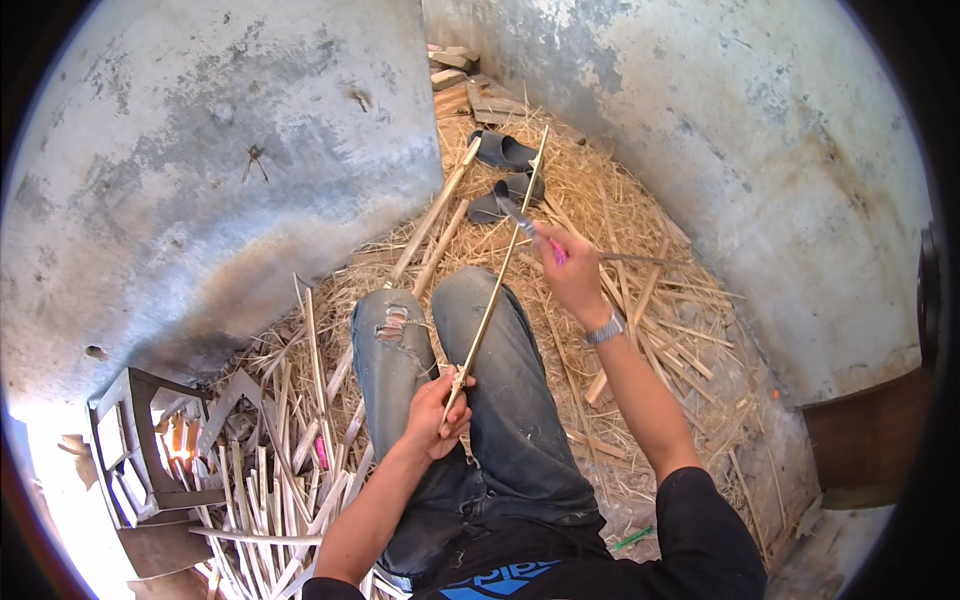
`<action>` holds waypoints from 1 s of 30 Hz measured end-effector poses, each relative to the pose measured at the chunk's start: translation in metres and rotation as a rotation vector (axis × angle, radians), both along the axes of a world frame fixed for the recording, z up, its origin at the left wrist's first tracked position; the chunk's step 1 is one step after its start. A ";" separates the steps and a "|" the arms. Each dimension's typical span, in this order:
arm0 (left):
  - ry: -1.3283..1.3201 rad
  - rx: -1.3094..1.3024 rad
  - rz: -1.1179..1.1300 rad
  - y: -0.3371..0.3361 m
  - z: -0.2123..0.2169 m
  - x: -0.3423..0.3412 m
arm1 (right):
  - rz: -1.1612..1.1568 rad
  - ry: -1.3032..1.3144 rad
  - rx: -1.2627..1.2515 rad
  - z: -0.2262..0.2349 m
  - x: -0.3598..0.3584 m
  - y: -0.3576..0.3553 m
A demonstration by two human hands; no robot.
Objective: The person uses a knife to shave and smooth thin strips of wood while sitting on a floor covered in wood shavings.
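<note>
Left grip: the left hand (pixel 437 412) is clenched around the lower end of a long thin bamboo strip (pixel 497 281), pinning it against the lap.
Right grip: the right hand (pixel 572 272) is closed around a knife with a pink handle (pixel 530 232), its blade laid against the strip about two thirds of the way up.
Strip position: in the head view the strip runs from the left hand, just below centre, up toward 1 o'clock, its far tip ending near the sandals.
Legs: the person sits on the floor in torn blue jeans (pixel 470 390), knees pointing to 12 o'clock; the strip crosses above the right thigh.
Wrist: a metal watch (pixel 606 329) sits on the right wrist.
Floor: straw and shavings (pixel 640 300) cover the ground from centre out to 3 o'clock.
Sandals: a pair of dark sandals (pixel 505 175) lies at 12 o'clock, beyond the knees.
Split stock: a heap of pale bamboo slats (pixel 270 490) lies at 8 o'clock, just beside the left leg.
Stool: a small wooden frame stool (pixel 140 450) stands at 8 o'clock, further out than the slats.
Walls: stained plaster walls (pixel 200 180) rise at 10 and 2 o'clock.
</note>
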State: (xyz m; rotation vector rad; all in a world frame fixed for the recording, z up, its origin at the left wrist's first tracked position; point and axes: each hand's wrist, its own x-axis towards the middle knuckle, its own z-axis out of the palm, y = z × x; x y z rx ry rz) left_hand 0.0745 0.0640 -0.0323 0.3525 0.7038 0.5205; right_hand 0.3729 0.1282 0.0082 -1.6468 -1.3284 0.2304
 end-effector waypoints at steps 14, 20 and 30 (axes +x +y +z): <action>0.240 0.093 -0.039 -0.009 -0.003 0.002 | 0.020 -0.109 0.140 0.000 0.043 0.077; 0.282 0.133 -0.012 -0.015 0.000 0.007 | 0.161 -0.068 0.150 -0.016 0.032 0.070; 0.292 0.153 0.025 -0.019 -0.004 0.003 | 0.247 0.188 0.027 -0.030 0.032 0.042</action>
